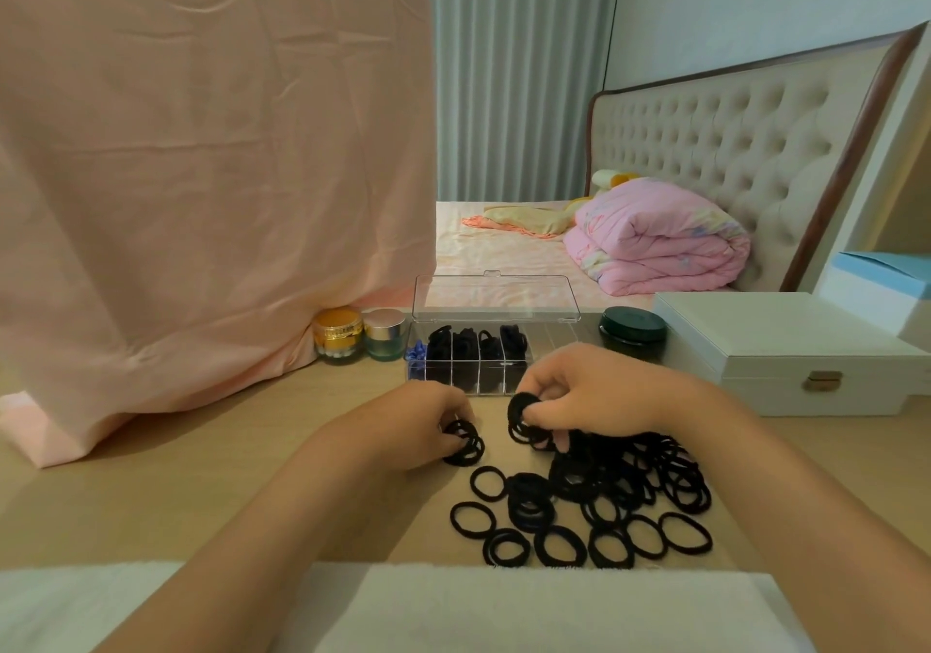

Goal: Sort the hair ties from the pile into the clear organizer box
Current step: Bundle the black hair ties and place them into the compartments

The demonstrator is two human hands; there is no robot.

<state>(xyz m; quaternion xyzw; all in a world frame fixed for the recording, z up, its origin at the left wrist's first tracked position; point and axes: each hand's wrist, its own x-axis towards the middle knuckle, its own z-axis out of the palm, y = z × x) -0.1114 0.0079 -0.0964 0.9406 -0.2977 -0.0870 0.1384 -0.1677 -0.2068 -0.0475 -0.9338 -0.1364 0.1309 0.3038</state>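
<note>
Left hand (428,420): fingers are curling round a small bunch of ties (466,446).
Right hand (594,395): fingers are pinching a few ties.
Pile (629,481): lying on the table (201,476), near the open box (466,365).
Feel: ties are looking soft, light and stretchy; pinching a ring's edge should work.

Matt black fabric hair ties (594,506), glossy clear plastic organizer box (496,335), smooth wooden table (201,476)

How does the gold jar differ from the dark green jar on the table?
The gold jar is shiny gold with a pale base; the dark green jar is dark all over. The gold jar looks narrower, the dark green jar wider. The gold jar stands left of the clear organizer box; the dark green jar stands right of it. Both are round, lidded and upright.
</note>
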